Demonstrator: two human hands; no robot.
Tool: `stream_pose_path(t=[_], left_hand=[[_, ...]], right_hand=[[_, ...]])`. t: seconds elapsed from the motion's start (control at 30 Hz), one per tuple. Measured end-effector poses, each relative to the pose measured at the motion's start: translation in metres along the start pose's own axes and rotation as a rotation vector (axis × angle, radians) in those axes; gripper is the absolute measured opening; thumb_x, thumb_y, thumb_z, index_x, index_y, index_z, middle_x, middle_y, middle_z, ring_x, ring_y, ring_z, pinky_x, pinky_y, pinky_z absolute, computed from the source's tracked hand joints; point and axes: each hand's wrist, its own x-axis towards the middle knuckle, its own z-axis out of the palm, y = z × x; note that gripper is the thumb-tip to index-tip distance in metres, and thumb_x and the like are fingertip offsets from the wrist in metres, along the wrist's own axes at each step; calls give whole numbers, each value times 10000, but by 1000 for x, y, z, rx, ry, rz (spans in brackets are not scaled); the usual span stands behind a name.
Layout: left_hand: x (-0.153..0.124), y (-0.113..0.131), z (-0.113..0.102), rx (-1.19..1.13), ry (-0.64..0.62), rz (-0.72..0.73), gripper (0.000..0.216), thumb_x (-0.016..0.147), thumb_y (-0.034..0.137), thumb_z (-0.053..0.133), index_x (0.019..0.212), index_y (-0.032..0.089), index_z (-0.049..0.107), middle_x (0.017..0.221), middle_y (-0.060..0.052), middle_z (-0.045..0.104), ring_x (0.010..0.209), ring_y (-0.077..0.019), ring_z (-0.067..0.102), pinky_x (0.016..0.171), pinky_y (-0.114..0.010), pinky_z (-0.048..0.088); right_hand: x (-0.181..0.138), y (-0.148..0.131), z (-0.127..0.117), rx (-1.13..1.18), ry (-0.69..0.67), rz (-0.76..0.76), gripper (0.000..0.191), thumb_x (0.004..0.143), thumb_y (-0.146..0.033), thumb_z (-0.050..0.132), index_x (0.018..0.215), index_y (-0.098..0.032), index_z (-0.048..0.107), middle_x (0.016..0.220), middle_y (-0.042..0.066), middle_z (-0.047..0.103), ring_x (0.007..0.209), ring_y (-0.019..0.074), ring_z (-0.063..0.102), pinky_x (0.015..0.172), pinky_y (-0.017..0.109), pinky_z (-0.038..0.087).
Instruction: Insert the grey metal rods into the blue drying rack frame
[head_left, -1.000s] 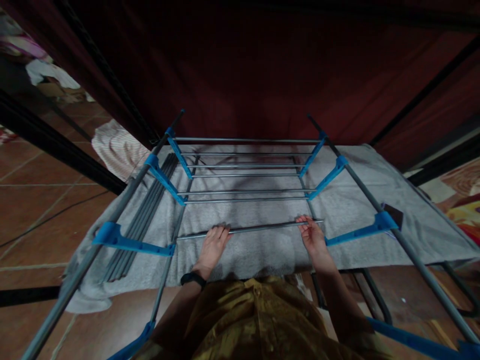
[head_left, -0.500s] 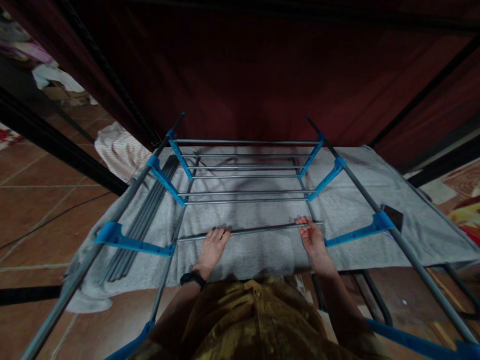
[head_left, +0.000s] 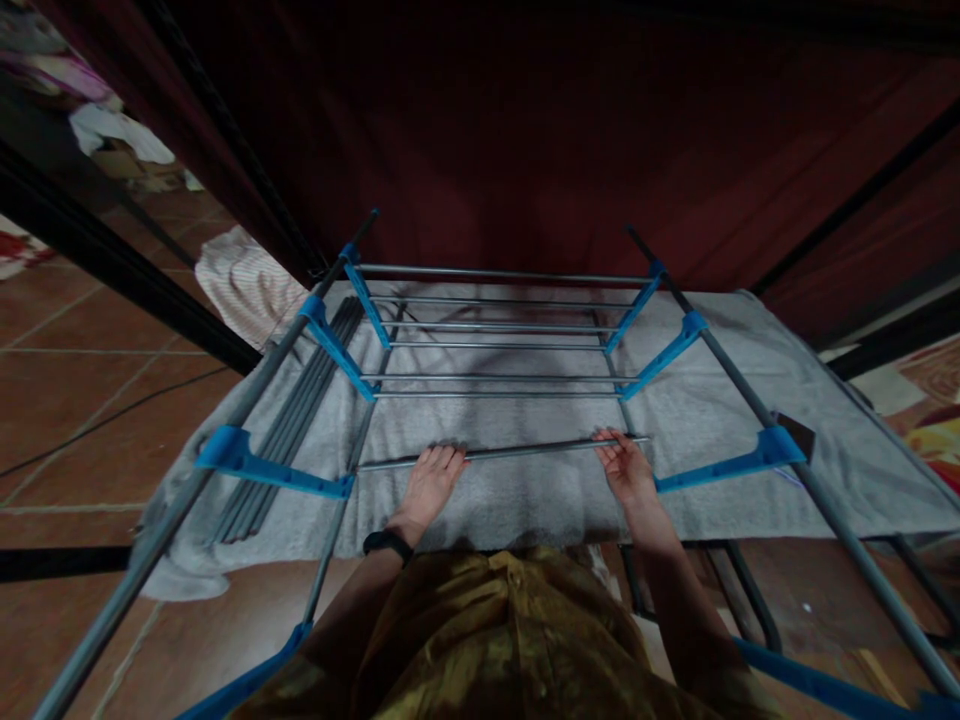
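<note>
A thin grey metal rod [head_left: 532, 450] lies crosswise between my hands, over the grey cloth. My left hand [head_left: 435, 485] is closed around it left of the middle, palm down. Close to its right end, my right hand [head_left: 625, 468] grips it between thumb and fingers. The rod's left end is near a blue plastic bracket [head_left: 289, 474] on the left frame; its right end sits above the right blue bracket [head_left: 720, 465], apart from it. Farther back, several rods [head_left: 495, 379] span the frame between other blue brackets.
Several loose grey rods [head_left: 300, 420] lie in a bundle on the grey cloth [head_left: 750, 400] at the left. A dark flat object [head_left: 796, 436] rests behind the right upright pole [head_left: 840, 530]. Dark red fabric [head_left: 510, 150] hangs at the back. Tiled floor [head_left: 60, 420] shows at left.
The view has shifted slightly, so the frame sits a little higher in the picture. Both hands keep hold of the rod, which stays in nearly the same place within the frame.
</note>
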Motion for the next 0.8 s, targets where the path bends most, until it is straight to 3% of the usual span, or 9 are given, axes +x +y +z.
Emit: stream_pose_path(t=[0.13, 0.3, 0.57, 0.8], left_hand=[[-2, -3, 4, -25, -24, 10, 247, 993, 203, 426, 1110, 199, 644, 987, -102, 651, 971, -249, 597, 883, -408, 464], [-4, -5, 7, -20, -65, 18, 323, 941, 90, 418, 1167, 179, 630, 1046, -120, 657, 1017, -257, 593, 906, -408, 470], [2, 0, 2, -51, -20, -21, 340, 1015, 371, 424, 1198, 166, 624, 1007, -120, 670, 973, -257, 609, 872, -403, 458], [2, 0, 2, 8, -47, 8, 319, 1028, 307, 398, 1196, 167, 630, 1015, -109, 663, 962, -252, 589, 878, -395, 431]], right_hand=[[-2, 0, 3, -42, -27, 50, 61, 793, -191, 691, 851, -201, 675, 833, 36, 765, 791, 174, 742, 784, 315, 622], [-3, 3, 8, -50, -15, 94, 47, 795, -165, 656, 824, -199, 672, 801, 34, 758, 777, 170, 739, 788, 324, 619], [-6, 8, 8, -55, 1, 99, 67, 778, -153, 681, 833, -191, 680, 806, 37, 758, 772, 167, 738, 773, 301, 621], [-10, 11, 7, -51, -26, 66, 71, 786, -156, 684, 855, -172, 690, 826, 50, 765, 790, 160, 741, 774, 278, 620]])
